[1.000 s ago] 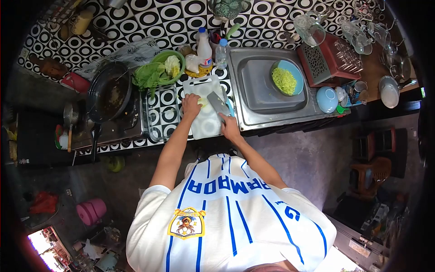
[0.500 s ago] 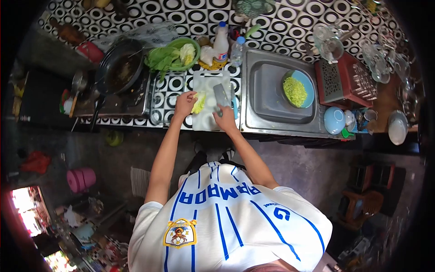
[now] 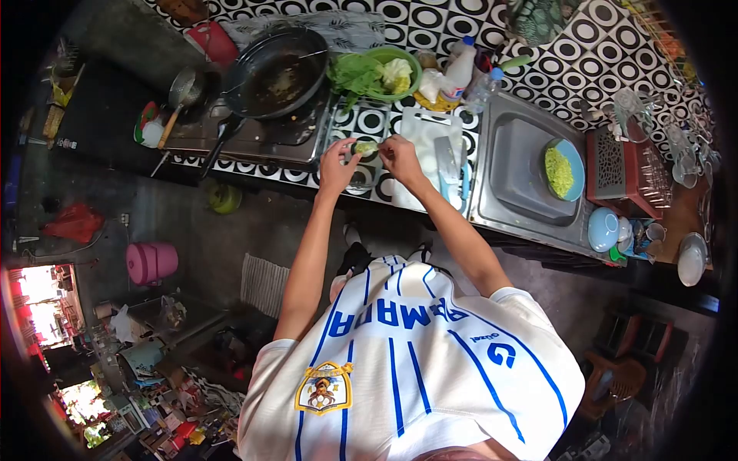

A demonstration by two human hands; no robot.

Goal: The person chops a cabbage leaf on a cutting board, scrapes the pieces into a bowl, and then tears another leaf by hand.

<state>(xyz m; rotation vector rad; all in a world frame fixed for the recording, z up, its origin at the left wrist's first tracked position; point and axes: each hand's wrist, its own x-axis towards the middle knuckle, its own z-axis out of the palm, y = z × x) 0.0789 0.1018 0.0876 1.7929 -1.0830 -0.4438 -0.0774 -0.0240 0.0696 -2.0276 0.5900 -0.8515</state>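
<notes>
Both my hands are raised over the tiled counter, just left of the cutting board. My left hand has its fingers curled around a small pale-green piece of leafy vegetable, which looks like cabbage. My right hand is closed in a pinch at the piece's right edge. On the board's right side lies a cleaver, untouched, with a light-blue item beside it. Finely shredded cabbage fills part of a blue bowl in the sink.
Behind my hands stands a green basin with leafy greens. A black wok sits on the stove at left, its handle jutting forward. Bottles stand behind the board. The steel sink is at right.
My right hand has left the cleaver, which now lies on the board. Both hands have moved left off the board with the cabbage piece. The view has shifted and tilted.
</notes>
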